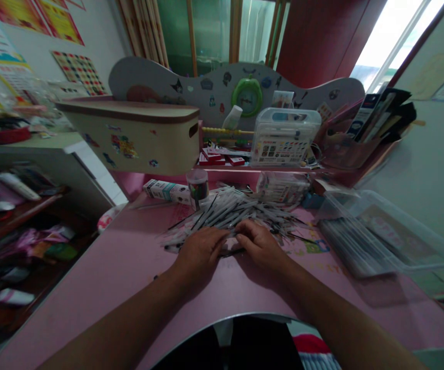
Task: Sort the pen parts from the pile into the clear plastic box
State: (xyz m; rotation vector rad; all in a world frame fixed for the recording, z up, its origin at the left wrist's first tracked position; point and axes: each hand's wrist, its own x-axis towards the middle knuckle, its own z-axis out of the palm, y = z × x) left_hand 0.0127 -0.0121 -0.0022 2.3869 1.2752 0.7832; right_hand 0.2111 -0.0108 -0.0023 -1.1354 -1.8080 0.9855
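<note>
hands: 2 | green clocks: 1 | pens: uncountable (too tightly heaped)

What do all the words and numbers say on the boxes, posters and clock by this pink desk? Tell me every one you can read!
None can be read: the print on the clear plastic box, the white and teal carton and the yellow wall poster, and the face of the green clock, are all too small or blurred.

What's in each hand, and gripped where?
The left hand and right hand rest on a pile of slim pens; whether any pen is gripped cannot be told.
</note>
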